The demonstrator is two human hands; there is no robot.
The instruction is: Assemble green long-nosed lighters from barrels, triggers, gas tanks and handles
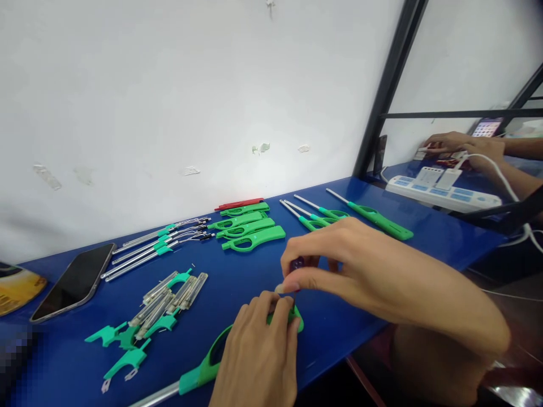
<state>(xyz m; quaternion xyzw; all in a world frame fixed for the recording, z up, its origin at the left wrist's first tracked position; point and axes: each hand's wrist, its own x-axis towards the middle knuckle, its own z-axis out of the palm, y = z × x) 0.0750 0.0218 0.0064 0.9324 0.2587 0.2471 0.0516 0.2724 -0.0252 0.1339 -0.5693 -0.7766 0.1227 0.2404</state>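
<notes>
Green lighter (207, 369), metal-tubed, aslant

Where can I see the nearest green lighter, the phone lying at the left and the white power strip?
Green lighter (208, 368): head view, on its green plastic body.
Phone (74, 281): head view, on its dark screen.
White power strip (462, 193): head view, on its top face.
</notes>
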